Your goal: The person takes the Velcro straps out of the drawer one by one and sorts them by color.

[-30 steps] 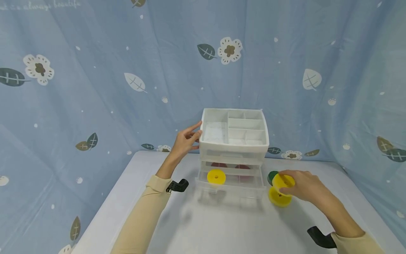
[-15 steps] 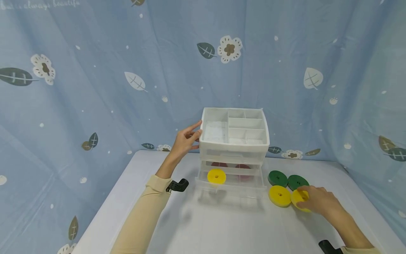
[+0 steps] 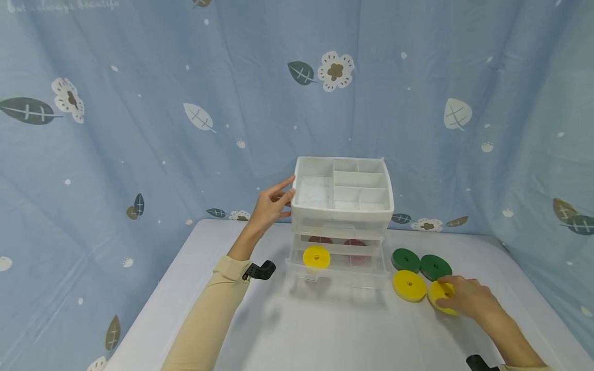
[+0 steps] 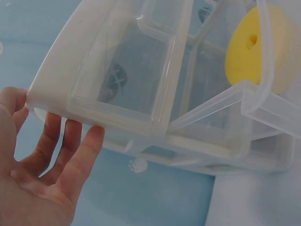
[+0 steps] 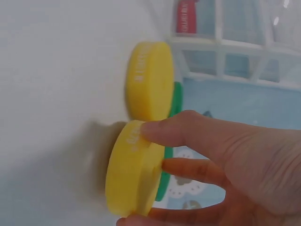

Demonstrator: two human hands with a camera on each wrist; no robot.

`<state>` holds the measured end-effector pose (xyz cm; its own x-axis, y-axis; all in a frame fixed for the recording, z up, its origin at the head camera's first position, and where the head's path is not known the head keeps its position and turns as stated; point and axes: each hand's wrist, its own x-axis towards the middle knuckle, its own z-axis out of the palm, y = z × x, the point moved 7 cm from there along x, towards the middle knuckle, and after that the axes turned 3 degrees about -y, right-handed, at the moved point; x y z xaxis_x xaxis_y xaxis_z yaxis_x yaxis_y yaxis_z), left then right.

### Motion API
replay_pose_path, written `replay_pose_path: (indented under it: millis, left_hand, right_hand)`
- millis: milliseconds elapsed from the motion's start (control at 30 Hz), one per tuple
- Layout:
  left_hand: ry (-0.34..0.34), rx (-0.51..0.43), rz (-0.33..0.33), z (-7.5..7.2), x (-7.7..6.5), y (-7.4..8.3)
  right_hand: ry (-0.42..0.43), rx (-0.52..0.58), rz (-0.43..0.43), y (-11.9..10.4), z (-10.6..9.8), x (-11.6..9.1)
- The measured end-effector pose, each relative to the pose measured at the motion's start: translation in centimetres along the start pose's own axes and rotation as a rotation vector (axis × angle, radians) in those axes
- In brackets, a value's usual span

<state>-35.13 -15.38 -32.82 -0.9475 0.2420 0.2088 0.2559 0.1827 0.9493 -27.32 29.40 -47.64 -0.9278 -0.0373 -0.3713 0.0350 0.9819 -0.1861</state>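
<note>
My left hand (image 3: 270,205) touches the left side of a white drawer cabinet (image 3: 342,211) with its fingertips. In the left wrist view, the fingers (image 4: 84,157) lie against the cabinet's edge without wrapping round it. Its lower clear drawer (image 3: 336,278) is pulled out and holds a yellow disc (image 3: 316,257), with red discs (image 3: 355,248) behind. At the right, my right hand (image 3: 471,299) pinches another yellow disc (image 5: 134,169) by its rim, at the table. Beside it lies a yellow disc (image 3: 409,286). Two green discs (image 3: 406,260) lie just behind.
The cabinet's top tray (image 3: 315,191) is divided into several compartments. The white table (image 3: 325,335) ends at a blue patterned curtain (image 3: 260,93), close behind the cabinet. A black wrist mount (image 3: 261,270) is on the left arm.
My right hand has moved right and towards me with the yellow disc, down beside the other yellow one, uncovering the green discs. The left hand stays at the cabinet.
</note>
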Motion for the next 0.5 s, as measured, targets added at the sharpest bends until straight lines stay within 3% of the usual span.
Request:
replay_pose_path:
  millis: [500]
  left_hand:
    - [0.000, -0.003, -0.007, -0.1, 0.2, -0.2]
  right_hand:
    - [0.080, -0.022, -0.044, -0.4, 0.0, 1.4]
